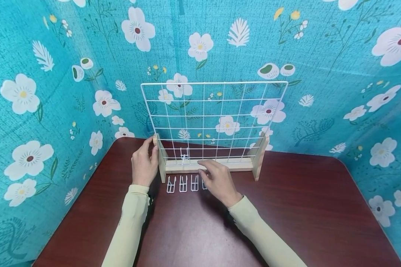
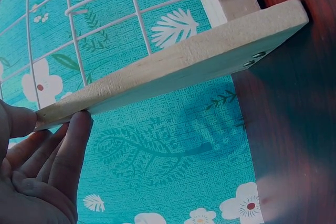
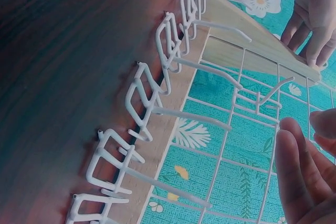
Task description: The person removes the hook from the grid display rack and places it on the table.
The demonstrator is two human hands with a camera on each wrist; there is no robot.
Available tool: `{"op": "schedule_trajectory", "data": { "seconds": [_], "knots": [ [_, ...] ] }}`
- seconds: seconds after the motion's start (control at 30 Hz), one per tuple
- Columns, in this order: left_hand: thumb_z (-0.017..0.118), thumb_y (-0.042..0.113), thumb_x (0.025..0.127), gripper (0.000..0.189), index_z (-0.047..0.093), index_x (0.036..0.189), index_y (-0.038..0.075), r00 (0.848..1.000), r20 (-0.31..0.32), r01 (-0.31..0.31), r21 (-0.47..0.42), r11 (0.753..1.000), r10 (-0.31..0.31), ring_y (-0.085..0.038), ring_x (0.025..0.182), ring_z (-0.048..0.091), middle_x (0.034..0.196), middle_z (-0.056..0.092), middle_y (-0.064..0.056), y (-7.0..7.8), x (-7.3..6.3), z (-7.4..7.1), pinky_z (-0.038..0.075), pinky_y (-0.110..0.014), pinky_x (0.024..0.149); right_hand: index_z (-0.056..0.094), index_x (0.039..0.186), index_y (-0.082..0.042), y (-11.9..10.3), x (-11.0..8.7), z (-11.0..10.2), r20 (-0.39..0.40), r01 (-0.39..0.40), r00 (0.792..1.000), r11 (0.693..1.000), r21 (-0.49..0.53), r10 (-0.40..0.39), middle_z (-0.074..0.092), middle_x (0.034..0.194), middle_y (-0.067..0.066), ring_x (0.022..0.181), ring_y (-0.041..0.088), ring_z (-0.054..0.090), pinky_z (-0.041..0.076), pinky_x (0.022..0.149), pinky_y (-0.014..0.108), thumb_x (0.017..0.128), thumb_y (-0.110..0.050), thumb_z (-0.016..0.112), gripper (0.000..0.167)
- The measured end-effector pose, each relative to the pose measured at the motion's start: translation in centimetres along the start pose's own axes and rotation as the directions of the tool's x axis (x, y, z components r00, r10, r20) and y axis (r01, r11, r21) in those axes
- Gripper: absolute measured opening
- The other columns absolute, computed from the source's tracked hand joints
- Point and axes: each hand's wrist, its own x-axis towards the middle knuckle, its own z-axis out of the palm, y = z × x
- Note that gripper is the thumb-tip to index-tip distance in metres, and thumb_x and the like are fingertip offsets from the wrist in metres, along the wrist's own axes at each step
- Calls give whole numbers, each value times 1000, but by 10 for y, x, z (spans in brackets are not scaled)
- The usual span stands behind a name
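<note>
A white wire grid panel (image 1: 214, 83) stands upright in a wooden base. My left hand (image 1: 144, 163) grips the top of the left wooden side piece (image 2: 157, 66), thumb on one face and fingers on the other. One white wire hook (image 3: 257, 103) hangs on the grid's lower left part. My right hand (image 1: 220, 181) hovers in front of the lower grid, its fingers loosely bent and nothing between them. Several more white wire hooks (image 1: 183, 184) lie in a row on the table before the base, partly hidden behind the right hand in the head view.
The dark red wooden table (image 1: 307, 207) extends to both sides and toward me. A turquoise flowered cloth (image 1: 200, 22) hangs behind it and along both sides. The right wooden side piece (image 1: 260, 157) holds the grid's other end.
</note>
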Motion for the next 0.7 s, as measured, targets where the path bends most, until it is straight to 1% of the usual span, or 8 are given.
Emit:
{"op": "schedule_trajectory", "data": {
  "seconds": [0.2,0.3,0.43,0.53,0.7],
  "knots": [
    [63,17,104,37,64,139,5,1000,0,4,2,1000,-4,-39,89,75,128,74,-21,1,0,0,60,-54,76,77,115,-6,-1,1,2,-7,4,1000,1000,-2,-4,80,103,9,73,14,76,60,64,28,89,-2,78,26],
    [64,16,104,37,64,139,5,1000,-1,8,5,1000,-8,-39,91,75,128,74,-21,2,0,1,61,-54,77,77,114,-6,0,2,1,-5,10,1000,1000,-4,-10,80,103,10,76,15,76,61,66,28,89,-3,78,26],
    [64,17,104,38,63,140,5,1000,5,9,3,1000,-9,-39,95,76,130,73,-21,1,0,1,62,-54,79,77,114,-6,0,3,4,-5,13,1000,1000,-8,-13,80,104,10,84,17,77,62,72,30,89,-4,77,25],
    [63,18,104,38,63,140,6,1000,3,3,2,1000,-3,-39,96,76,130,73,-21,0,1,1,62,-54,80,77,115,-6,0,4,5,-8,20,1000,1000,4,-20,80,103,10,82,17,77,62,72,30,89,-4,78,25],
    [63,17,104,37,64,140,6,1000,1,5,4,1000,-5,-39,97,75,129,74,-21,-1,1,1,62,-54,79,77,115,-5,-2,5,8,-8,24,1000,1000,17,-23,80,102,10,77,15,77,62,68,26,88,-2,78,27]
  ]
}}
